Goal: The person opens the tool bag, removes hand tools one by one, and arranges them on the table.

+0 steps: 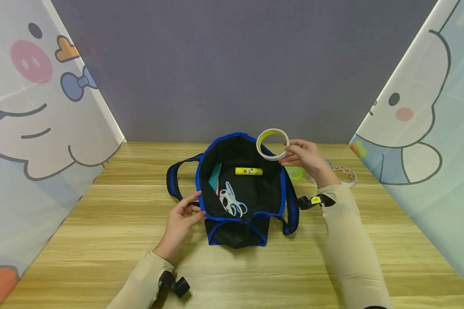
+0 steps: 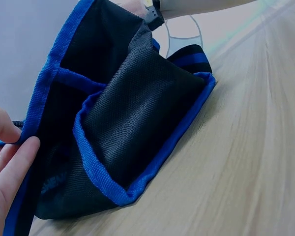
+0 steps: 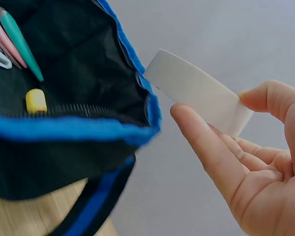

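Observation:
A black bag with blue trim point(image 1: 268, 197) stands on the table with its mouth spread. My left hand point(image 1: 181, 219) pinches the near left rim between thumb and fingers; the left wrist view shows that grip point(image 2: 10, 162) beside the front pocket point(image 2: 132, 113). Above the far right rim, my right hand point(image 1: 303, 159) holds a white tape roll with a yellow core point(image 1: 261, 148) by its edge; in the right wrist view the tape roll point(image 3: 196, 91) is seen side-on. Inside the bag lie white scissors point(image 1: 232, 201), a yellow glue stick point(image 1: 248, 171) and a teal item point(image 1: 215, 176).
Right of the bag, partly behind my right arm, are a green tape roll point(image 1: 294, 173) and a clear tape roll point(image 1: 353, 177). Bag straps point(image 1: 172, 180) loop out on both sides. A grey panel point(image 1: 232, 73) rises behind the wooden table point(image 1: 112, 214).

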Available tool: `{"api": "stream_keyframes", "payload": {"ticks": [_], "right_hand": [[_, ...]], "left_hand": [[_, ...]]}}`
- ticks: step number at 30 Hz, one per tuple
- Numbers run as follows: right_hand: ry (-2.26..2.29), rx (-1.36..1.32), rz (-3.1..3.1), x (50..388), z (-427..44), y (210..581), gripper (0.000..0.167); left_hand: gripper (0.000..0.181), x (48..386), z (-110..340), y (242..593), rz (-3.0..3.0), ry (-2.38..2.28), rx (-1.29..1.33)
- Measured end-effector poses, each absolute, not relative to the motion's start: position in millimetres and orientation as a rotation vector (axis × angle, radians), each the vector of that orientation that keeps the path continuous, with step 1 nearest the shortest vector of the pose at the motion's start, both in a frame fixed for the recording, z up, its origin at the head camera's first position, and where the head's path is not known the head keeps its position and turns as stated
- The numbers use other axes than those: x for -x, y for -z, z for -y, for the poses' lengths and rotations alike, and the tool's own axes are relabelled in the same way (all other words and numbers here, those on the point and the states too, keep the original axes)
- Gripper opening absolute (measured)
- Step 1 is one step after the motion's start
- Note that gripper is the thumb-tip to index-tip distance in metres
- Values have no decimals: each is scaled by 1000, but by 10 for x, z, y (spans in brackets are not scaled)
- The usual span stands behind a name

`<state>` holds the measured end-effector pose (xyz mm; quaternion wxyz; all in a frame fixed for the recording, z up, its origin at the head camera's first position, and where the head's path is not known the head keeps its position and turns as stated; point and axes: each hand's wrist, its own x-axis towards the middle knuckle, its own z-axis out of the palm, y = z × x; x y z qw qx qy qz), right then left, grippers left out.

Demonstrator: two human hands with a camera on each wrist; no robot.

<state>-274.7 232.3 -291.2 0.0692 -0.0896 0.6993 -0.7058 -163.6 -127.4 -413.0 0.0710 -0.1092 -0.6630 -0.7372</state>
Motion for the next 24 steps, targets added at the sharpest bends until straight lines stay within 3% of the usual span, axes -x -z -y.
{"api": "stream_keyframes", "payload": {"ticks": [10,24], "right_hand": [[2326,232,-2022,2681,-2650,3003,17],[2485,173,-2022,2604,-3187,3253,15]], "left_hand": [[57,1636,1275,4128,1996,2218,332],[57,1633,1276,4125,2008,2212,313]]}}
